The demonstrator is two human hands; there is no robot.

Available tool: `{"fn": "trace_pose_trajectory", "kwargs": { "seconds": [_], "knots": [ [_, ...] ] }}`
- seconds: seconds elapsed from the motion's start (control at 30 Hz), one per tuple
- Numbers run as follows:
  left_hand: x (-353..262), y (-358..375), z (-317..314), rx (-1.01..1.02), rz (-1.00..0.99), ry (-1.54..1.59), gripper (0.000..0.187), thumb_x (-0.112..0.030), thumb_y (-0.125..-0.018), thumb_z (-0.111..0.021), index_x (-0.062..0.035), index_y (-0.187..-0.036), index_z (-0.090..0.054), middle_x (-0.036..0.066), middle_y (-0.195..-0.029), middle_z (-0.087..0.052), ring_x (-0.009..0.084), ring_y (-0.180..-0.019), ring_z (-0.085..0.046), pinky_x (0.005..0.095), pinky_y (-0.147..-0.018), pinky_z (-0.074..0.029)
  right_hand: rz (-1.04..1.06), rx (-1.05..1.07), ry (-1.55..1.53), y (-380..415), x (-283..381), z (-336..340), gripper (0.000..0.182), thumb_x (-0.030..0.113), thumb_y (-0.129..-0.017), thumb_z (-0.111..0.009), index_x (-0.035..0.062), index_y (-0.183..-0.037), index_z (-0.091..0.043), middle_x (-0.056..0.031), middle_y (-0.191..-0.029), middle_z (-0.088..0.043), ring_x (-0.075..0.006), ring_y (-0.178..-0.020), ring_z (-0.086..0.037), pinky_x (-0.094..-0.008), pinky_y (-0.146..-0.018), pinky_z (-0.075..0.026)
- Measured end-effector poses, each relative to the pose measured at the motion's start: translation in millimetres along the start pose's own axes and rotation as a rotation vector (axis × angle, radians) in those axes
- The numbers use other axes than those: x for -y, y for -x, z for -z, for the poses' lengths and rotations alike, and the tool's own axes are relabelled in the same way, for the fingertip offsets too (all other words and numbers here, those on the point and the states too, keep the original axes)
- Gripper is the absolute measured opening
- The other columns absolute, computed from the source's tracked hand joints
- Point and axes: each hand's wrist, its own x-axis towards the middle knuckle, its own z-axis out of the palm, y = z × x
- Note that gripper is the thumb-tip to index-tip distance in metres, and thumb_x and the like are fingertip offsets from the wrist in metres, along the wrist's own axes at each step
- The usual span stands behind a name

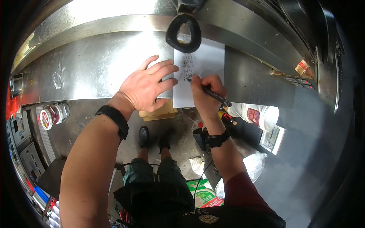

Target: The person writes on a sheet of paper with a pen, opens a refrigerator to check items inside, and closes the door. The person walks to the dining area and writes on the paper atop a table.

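Head view: right hand [206, 94] grips pen [217, 97]; paper [208, 62] lies beneath.

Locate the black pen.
Head view, slightly right of centre: the black pen is in the right hand, over the white paper sheet, tip by the lower end of the handwriting.

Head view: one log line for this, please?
right hand: gripping pen | paper: partly written | left hand: spread at paper's left edge

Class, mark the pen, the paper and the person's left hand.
Pen [216, 95], head view: on its dark barrel.
Paper [209, 62], head view: blank area beside the writing.
Left hand [145, 87], head view: back of the hand.
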Motion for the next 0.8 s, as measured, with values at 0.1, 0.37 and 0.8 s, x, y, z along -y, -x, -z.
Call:
{"fn": "trace_pose_trajectory", "kwargs": {
  "seconds": [0.1,0.37,0.8],
  "knots": [
    [0.5,0.0,-0.5,-0.009,-0.003,-0.002,0.053,-0.029,-0.066,-0.075,-0.0123,-0.114,-0.061,0.009,-0.135,-0.050,0.0270,-0.132,-0.043,0.0507,-0.115,-0.026,0.002,-0.001,-0.015,0.1,1.3,-0.2,0.031,0.006,-0.078,-0.077,0.0083,-0.067,-0.049,-0.0012,-0.051,-0.052,-0.0042,-0.045,-0.047,-0.0235,-0.043,-0.039],
    [-0.1,-0.4,-0.8,-0.016,-0.003,-0.003,0.052,-0.029,-0.066,-0.074,-0.0123,-0.114,-0.061,0.009,-0.134,-0.050,0.0275,-0.132,-0.043,0.0508,-0.115,-0.026,-0.004,0.004,-0.030,0.5,1.3,1.2,0.030,0.005,-0.079,-0.076,0.0081,-0.067,-0.048,-0.0007,-0.050,-0.051,-0.0044,-0.045,-0.046,-0.0236,-0.043,-0.039],
    [-0.5,-0.5,-2.4,-0.016,-0.002,0.007,0.051,-0.028,-0.066,-0.075,-0.0122,-0.113,-0.062,0.009,-0.134,-0.050,0.0273,-0.132,-0.043,0.0510,-0.115,-0.027,0.035,0.024,0.005,0.2,-0.1,5.8,0.030,0.004,-0.079,-0.075,0.0075,-0.066,-0.048,-0.0013,-0.052,-0.051,-0.0055,-0.045,-0.046,-0.0246,-0.044,-0.039]
  ]
}}
